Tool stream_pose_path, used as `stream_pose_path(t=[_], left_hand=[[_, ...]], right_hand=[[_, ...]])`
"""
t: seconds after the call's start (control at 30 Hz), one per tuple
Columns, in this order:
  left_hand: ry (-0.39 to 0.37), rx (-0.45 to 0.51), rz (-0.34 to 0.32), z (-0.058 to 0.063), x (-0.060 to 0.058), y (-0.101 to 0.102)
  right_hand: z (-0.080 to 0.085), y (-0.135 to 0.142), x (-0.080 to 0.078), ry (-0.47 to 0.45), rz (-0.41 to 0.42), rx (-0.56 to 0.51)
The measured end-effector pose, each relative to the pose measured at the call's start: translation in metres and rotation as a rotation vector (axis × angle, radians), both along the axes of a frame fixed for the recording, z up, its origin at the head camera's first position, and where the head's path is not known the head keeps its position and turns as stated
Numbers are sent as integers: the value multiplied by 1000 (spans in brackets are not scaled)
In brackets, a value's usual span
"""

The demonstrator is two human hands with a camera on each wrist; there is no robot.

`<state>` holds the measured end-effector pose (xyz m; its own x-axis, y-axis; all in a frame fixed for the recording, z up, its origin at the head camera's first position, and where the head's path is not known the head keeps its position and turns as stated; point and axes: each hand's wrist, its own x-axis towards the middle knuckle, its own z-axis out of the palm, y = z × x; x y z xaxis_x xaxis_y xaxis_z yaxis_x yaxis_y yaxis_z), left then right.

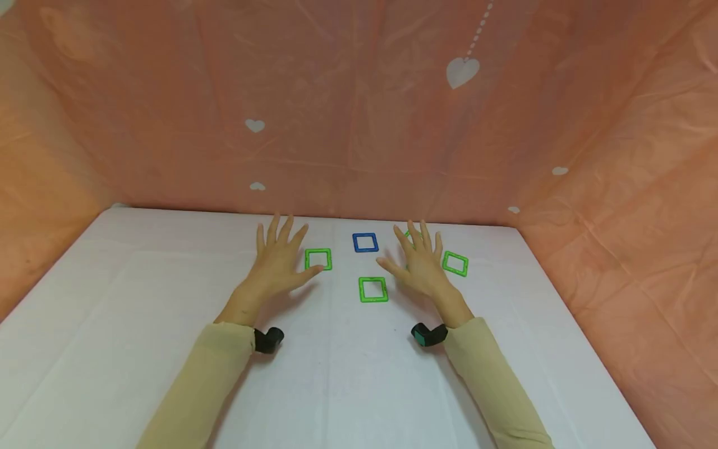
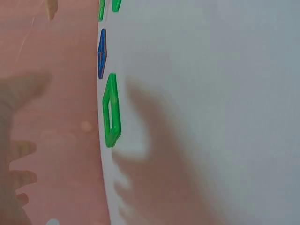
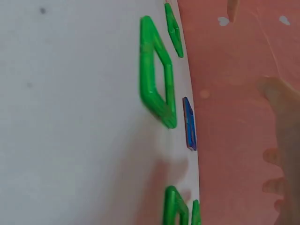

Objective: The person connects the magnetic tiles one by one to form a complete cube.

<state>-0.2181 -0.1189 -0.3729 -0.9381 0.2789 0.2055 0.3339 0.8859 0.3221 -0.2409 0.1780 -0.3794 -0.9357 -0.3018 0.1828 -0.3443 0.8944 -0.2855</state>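
Over the table, my left hand (image 1: 276, 265) has its fingers spread and holds nothing. Its thumb overlaps the lower edge of a green square frame (image 1: 318, 250); the left wrist view shows the hand apart from this green frame (image 2: 107, 117). My right hand (image 1: 421, 265), also spread and holding nothing, partly hides another green frame (image 1: 408, 234). Right of it lies a green frame (image 1: 455, 254). Between the hands are a blue square frame (image 1: 366, 251) farther back and a green frame (image 1: 373, 299) nearer, which looks large in the right wrist view (image 3: 146, 70).
The frames lie flat on a white-covered table (image 1: 336, 386). A pink-orange curtain (image 1: 348, 112) with white hearts stands along the back edge, and similar cloth (image 1: 645, 237) hangs at the sides. Black devices (image 1: 269, 340) are worn at both wrists.
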Motion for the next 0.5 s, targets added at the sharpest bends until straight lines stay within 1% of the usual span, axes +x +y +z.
stream_pose_path(t=[0.07, 0.13, 0.27, 0.37, 0.43, 0.5], left_hand=[[-1, 15, -10, -2, -1, 2], [-17, 35, -18, -4, -2, 3], [-79, 47, -41, -8, -3, 6], [-116, 34, -66, -12, -4, 7], [-121, 27, -82, -14, -6, 7], [-123, 26, -93, -15, -8, 7]], right_hand=[[-3, -1, 1, 0, 33, -19], [-6, -2, 2, 0, 88, -39], [-12, -4, 4, -19, 242, -68], [-16, -5, 7, -55, 337, -80], [-17, -5, 9, -80, 373, -78], [-17, -5, 11, -111, 388, -71]])
